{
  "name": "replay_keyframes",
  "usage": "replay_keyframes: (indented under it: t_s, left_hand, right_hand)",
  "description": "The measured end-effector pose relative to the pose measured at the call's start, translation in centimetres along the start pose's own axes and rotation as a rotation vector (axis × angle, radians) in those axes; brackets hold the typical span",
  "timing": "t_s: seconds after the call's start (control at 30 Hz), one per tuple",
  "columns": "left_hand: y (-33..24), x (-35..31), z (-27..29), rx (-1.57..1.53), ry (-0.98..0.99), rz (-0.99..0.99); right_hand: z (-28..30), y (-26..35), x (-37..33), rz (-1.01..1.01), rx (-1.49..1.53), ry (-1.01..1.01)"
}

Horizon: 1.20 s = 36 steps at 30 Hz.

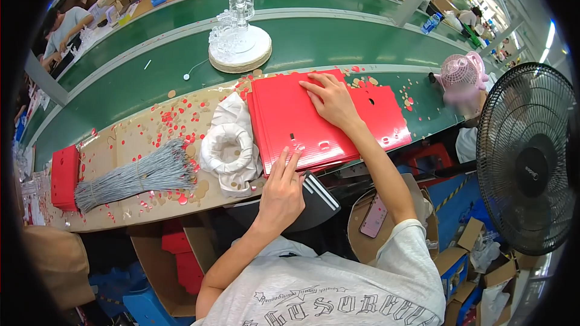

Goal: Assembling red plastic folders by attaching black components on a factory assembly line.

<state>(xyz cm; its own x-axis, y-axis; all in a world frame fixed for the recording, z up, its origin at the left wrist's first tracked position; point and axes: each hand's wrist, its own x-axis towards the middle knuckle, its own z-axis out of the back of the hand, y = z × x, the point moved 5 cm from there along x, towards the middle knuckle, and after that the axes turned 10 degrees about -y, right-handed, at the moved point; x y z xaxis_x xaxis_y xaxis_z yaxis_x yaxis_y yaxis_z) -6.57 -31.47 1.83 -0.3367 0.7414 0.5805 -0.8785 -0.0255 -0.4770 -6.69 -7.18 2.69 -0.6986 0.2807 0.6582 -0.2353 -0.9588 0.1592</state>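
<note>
Both hands are rested on a stack of flat, glossy red sheets [281, 108]: the left hand [282, 198] is held with fingers straight, tips at the near edge; the right hand [333, 101] is spread over the far half. Whether anything is pinched cannot be told. The stack is placed beyond the left hand, its long axis unclear; its right side is crossed by the right forearm. Leftward, 1 white wrapped ring [210, 152] is set just beside it, then 1 grey wire bundle [136, 176].

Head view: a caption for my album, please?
Left hand and right hand on a stack of glossy red sheets; a bundle of grey strands lies to the left.
</note>
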Motion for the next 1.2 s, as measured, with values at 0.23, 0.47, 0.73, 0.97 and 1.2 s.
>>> replay_keyframes:
  t_s: [0.23, 0.47, 0.73, 0.97, 1.2]
  left_hand:
    - [0.0, 0.3, 0.4, -0.025, -0.006, -0.005]
    - [0.2, 0.2, 0.0, -0.028, -0.018, -0.013]
    - [0.0, -0.1, 0.1, 0.027, -0.012, -0.039]
    - [-0.1, -0.1, -0.1, 0.003, -0.031, -0.049]
    - [-0.4, 0.2, 1.4, -0.066, -0.107, -0.053]
  right_hand:
    - [1.1, 1.1, -0.1, 0.027, 0.054, -0.010]
    - [-0.2, -1.2, 2.2, -0.052, 0.118, 0.051]
    - [-0.4, -1.8, 4.8, -0.065, 0.152, 0.212]
    - [3.1, 0.4, 5.9, 0.138, 0.049, -0.055]
    - [5.6, 0.4, 6.9, 0.187, 0.000, -0.071]
